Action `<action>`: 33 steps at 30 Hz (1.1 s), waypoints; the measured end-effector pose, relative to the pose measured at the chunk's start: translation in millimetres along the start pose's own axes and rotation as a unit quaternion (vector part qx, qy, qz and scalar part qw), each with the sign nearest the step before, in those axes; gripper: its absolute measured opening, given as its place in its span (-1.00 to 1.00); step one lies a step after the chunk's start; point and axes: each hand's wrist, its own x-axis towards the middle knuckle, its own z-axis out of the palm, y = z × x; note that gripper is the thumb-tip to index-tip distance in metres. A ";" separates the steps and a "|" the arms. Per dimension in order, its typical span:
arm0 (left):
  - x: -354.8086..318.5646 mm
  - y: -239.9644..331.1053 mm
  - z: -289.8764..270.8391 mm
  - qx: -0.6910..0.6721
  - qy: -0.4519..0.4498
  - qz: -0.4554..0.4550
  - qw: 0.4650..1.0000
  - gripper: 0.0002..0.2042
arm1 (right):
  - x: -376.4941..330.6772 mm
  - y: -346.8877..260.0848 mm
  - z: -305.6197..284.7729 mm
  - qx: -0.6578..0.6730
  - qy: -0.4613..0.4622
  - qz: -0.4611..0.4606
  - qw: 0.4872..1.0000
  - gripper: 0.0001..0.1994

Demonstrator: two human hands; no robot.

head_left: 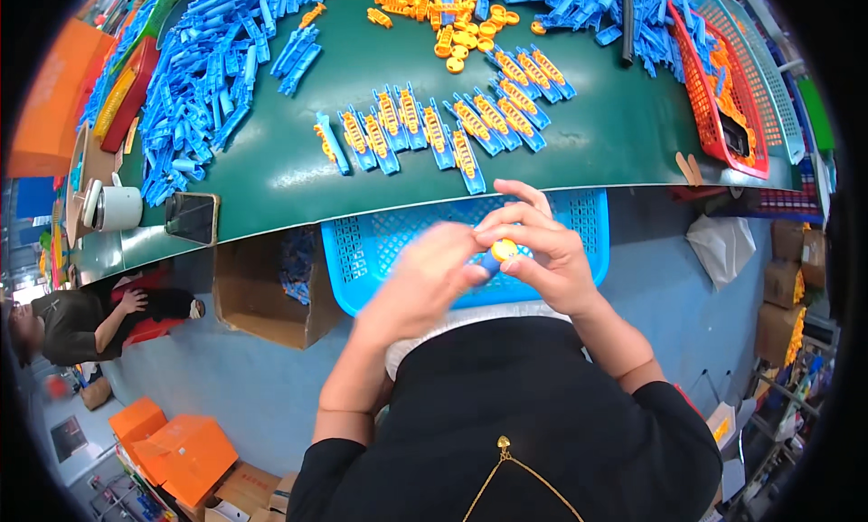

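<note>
My right hand [547,251] pinches a small blue plastic piece [490,264] topped by a round yellow cap [504,249]. Close against it is my left hand [420,282], smeared by motion; its fingertips meet the piece, but their grip does not show clearly. Both hands are over a blue perforated basket [339,264] at the table's front edge. Beyond them, several blue pieces with orange ribbed inserts [467,163] lie in slanted rows on the green table [280,174]. Loose yellow round caps [464,39] are scattered behind the rows.
Heaps of blue parts [203,79] cover the table's back left and right. A red basket [759,151] of orange parts stands at right. A phone [192,218] and a mug [119,208] are at left. Below sits a cardboard box [271,305]; another person [81,323] sits farther left.
</note>
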 end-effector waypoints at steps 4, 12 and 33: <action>15.1 5.5 -75.1 0.378 0.097 0.019 0.921 -0.80 | 1.2 -6.1 -7.8 -0.073 -0.038 0.046 0.996 -0.64; 18.7 -45.3 -115.1 0.508 0.039 0.069 0.858 -0.83 | 67.3 1.1 -69.7 -0.183 0.046 -0.009 0.982 -0.82; 18.2 7.0 -0.4 -0.641 0.174 -0.122 0.737 -0.71 | 114.3 67.3 -180.4 -0.105 0.319 0.044 0.941 -0.60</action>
